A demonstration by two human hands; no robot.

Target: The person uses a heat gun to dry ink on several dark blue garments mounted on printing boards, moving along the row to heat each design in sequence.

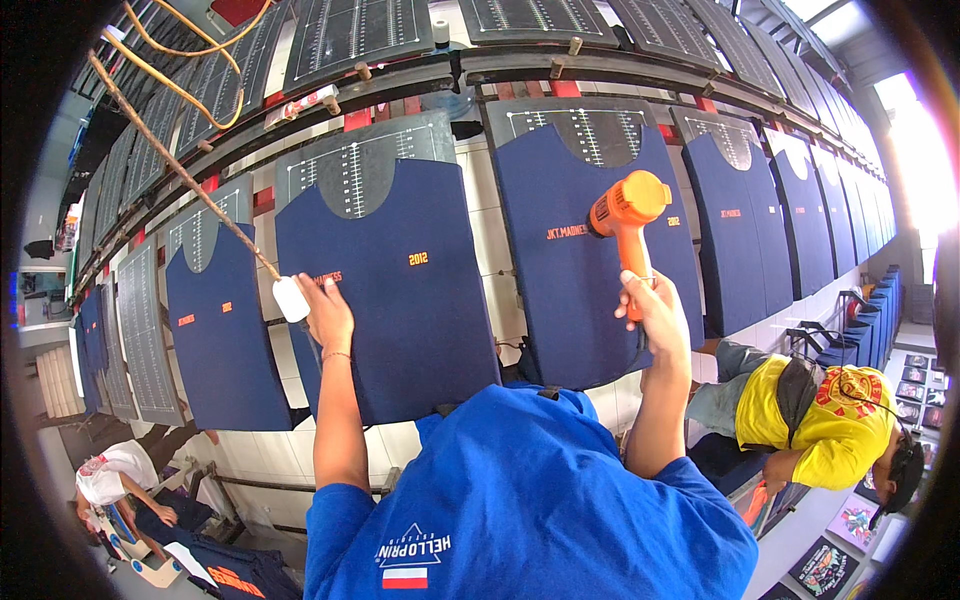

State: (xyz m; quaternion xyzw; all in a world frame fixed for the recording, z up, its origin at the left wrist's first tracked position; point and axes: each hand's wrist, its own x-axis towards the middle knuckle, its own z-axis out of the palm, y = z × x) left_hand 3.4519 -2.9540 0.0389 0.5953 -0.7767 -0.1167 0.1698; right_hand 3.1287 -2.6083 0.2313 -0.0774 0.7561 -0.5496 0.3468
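My right hand [656,308] is wrapped round the handle of an orange heat gun [630,205]. The heat gun is raised over a navy T-shirt front panel [570,310], its dark nozzle toward the left near small orange lettering. My left hand [330,318] rests on another navy panel [410,330] beside the orange print, fingers stretched out and nothing seen in them. A white power socket [291,298] hangs right beside that hand on a long brown rod or cord [180,170]; part of the hand lies close behind it.
Dark printing boards [355,50] with white ruler marks stand in long rows, many bearing navy panels. A metal rail [400,75] runs between the rows. Yellow cable [215,120] loops at upper left. A person in yellow [815,405] is at right, another in white [120,475] at lower left.
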